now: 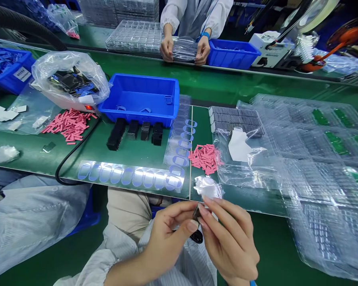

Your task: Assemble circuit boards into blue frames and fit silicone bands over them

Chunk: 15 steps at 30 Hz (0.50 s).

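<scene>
Two bare hands work just past the near edge of the bench in the head view. The left hand (167,242) and the right hand (229,242) pinch a small dark piece (197,212) between them. The left thumb and fingertips close on it from one side and the right fingers (217,212) from the other, so neither hand is open. (The fingers hide most of the piece, so its exact kind cannot be told.) A black part (197,237) lies just below the hands, in front of a white sleeve (116,254).

Just beyond the fingertips, a crumpled film wad (207,187) sits at the near edge of the bench (26,149), with a heap of pink strips (205,158) close behind it. A film sheet (131,177) with blue ovals runs along that edge to the left. Behind it stand four black blocks (145,132) in a row, in front of a blue bin (140,99). A second pink heap (68,125) lies further left, and clear trays (316,159) cover the right end. On the far bench, a co-worker's hands (185,49) hold a clear tray (183,49).
</scene>
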Motion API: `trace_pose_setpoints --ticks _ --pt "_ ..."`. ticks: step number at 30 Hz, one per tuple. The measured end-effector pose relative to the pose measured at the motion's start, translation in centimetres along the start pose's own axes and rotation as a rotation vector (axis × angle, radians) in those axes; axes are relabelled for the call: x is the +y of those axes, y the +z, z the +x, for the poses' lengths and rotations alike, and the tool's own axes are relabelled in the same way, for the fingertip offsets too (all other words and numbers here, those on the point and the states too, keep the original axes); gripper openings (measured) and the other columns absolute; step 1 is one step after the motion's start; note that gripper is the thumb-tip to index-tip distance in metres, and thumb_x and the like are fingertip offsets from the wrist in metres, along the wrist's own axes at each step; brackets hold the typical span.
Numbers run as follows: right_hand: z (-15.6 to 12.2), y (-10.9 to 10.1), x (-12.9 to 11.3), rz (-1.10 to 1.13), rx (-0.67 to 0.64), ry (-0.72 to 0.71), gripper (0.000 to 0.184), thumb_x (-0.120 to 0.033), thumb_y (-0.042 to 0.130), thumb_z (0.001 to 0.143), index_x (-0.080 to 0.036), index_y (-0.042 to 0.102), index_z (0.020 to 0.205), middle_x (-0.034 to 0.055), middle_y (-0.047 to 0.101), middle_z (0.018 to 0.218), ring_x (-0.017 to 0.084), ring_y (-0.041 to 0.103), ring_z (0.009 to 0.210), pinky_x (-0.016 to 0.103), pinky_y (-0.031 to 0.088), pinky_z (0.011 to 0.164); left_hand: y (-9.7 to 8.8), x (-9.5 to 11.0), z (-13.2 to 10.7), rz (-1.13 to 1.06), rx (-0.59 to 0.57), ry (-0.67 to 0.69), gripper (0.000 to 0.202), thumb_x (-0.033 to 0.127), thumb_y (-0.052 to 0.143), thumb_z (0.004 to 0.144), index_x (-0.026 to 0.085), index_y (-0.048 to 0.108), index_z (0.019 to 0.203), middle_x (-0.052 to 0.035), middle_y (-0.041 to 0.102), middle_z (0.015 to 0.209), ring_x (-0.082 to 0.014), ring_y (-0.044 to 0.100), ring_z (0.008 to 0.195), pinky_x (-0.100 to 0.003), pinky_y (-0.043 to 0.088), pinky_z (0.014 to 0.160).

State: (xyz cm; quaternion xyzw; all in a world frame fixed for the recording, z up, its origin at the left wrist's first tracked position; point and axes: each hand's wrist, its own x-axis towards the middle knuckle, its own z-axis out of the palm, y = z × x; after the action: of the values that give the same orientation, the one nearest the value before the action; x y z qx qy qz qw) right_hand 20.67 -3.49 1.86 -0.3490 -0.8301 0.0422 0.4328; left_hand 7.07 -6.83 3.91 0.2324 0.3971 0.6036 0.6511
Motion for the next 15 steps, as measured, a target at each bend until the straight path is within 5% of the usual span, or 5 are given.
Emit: trace_pose_setpoints --ticks 5,7,10,12,15 --pt "-1.2 -0.8 0.2 -0.022 0.143 -0.01 0.024 -0.008 0.066 0.074 -0.023 0.067 0.092 0.0015 0.071 0.086 0.021 0.061 0.081 0.037 0.049 0.067 0.1 -0.4 0.0 -0.081 0.018 -0.06 0.021 0.036 0.073 0.072 0.031 0.074 0.093 0.0005 0.078 0.091 -0.0115 0.071 0.085 -0.015 0.052 0.077" --pt "-1.0 -0.9 0.9 0.067 0.224 0.156 0.015 -0.011 0.06 0.079 -0.023 0.064 0.086 0.0028 0.068 0.082 0.021 0.061 0.078 0.038 0.048 0.066 -0.1 -0.5 0.2 -0.094 0.055 -0.089 0.024 0.038 0.073 0.071 0.029 0.074 0.092 -0.0009 0.078 0.089 -0.0137 0.071 0.086 -0.019 0.052 0.081" --pt "-0.5 -0.3 2.8 0.09 0.11 0.383 0.01 -0.016 0.052 0.087 -0.021 0.058 0.08 0.0038 0.064 0.078 0.02 0.062 0.074 0.035 0.049 0.063 -0.5 -0.3 0.6 -0.064 0.091 -0.107 0.025 0.04 0.071 0.072 0.026 0.074 0.094 -0.0021 0.078 0.088 -0.0154 0.071 0.088 -0.023 0.052 0.085" --pt "-0.4 0.8 4.4 -0.035 0.007 0.343 0.01 -0.019 0.054 0.087 -0.02 0.058 0.077 0.0033 0.064 0.074 0.018 0.061 0.072 0.033 0.048 0.063 -0.6 0.0 1.0 -0.067 0.061 -0.103 0.025 0.039 0.071 0.072 0.026 0.074 0.093 -0.0016 0.078 0.087 -0.0151 0.071 0.087 -0.024 0.053 0.085" --pt "-0.7 2.5 6.0 -0.222 0.057 0.221 0.003 -0.016 0.063 0.081 -0.018 0.063 0.083 0.0063 0.066 0.077 0.02 0.059 0.073 0.034 0.044 0.067 -0.4 0.4 1.2 -0.088 0.004 -0.067 0.024 0.038 0.071 0.073 0.027 0.074 0.094 0.0 0.078 0.085 -0.0134 0.071 0.085 -0.023 0.052 0.086"
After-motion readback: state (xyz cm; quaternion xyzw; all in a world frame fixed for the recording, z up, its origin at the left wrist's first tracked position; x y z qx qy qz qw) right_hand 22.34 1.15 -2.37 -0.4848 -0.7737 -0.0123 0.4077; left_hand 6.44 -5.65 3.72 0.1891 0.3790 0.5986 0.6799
